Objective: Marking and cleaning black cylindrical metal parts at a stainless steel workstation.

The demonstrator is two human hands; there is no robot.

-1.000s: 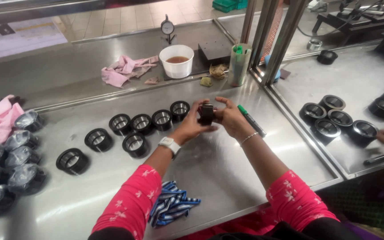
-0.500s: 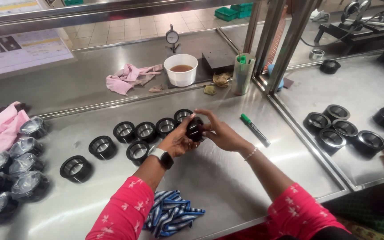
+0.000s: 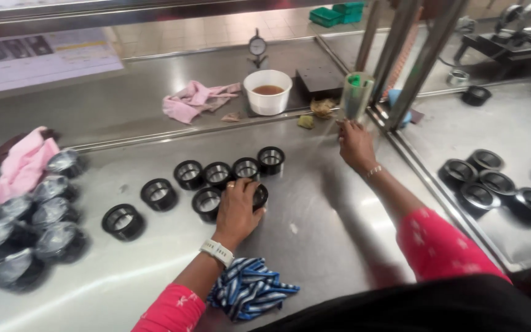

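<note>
Head view, near to far: striped blue-white cloth (image 3: pixel 250 295) bunched at the table's near edge, just beside the left wrist. Left hand (image 3: pixel 238 209) lies palm-down over a black ring part (image 3: pixel 259 195) standing on the steel table (image 3: pixel 314 246); fingers curled round its top and side, so closed on it, tho the palm hides most of the grip. It sits at the near end of a loose row of black rings (image 3: pixel 216 175), touching or nearly touching its neighbour. Plastic-wrapped parts (image 3: pixel 26 227) piled far left w/ a pink cloth (image 3: pixel 23 163).

Right hand (image 3: pixel 356 144) reaches further back, fingertips at the base of a clear tube holding a green marker (image 3: pixel 357 95); can't tell if it grips or only touches. Behind: white bowl of brown liquid (image 3: pixel 268 91), pink rag (image 3: pixel 195 101), dial gauge (image 3: pixel 257 46).

Handling, by the look: ring is rigid, prob. machined or moulded, light to medium, smooth so a bit slippery; hollow, so best pinched across the outer wall or rim, not fragile.

Vs half a sec ago: both hands held the part together above the table; now it's down in the row under the left hand alone, right hand has gone off to the tube.
</note>
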